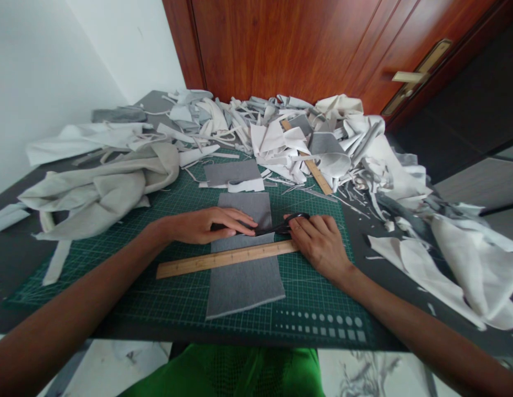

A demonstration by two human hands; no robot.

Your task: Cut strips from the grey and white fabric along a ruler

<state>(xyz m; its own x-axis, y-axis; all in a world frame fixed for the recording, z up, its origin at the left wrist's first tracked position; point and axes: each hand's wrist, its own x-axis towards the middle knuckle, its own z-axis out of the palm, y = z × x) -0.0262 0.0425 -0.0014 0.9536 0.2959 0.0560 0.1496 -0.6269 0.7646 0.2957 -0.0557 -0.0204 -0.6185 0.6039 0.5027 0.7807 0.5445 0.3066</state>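
Note:
My right hand (321, 242) is wrapped round the handles of black scissors (280, 226), whose blades point left across a grey fabric strip (247, 281). My left hand (217, 225) lies with outstretched fingers on the fabric, its fingertips beside the blades. Something dark shows under its palm, mostly hidden. The upper part of the fabric (246, 205) lies beyond the scissors, and a pale edge shows along the line between the two parts. A wooden ruler (223, 260) crosses the fabric just below, its right end beneath my right hand.
A green cutting mat (165, 298) covers much of the dark table. Another grey fabric piece (233, 172) lies farther back. Heaped scraps (276, 140), a second wooden ruler (319, 175), crumpled beige cloth (111, 190) and white cloth (475, 270) surround the mat. A wooden door (289, 49) stands behind.

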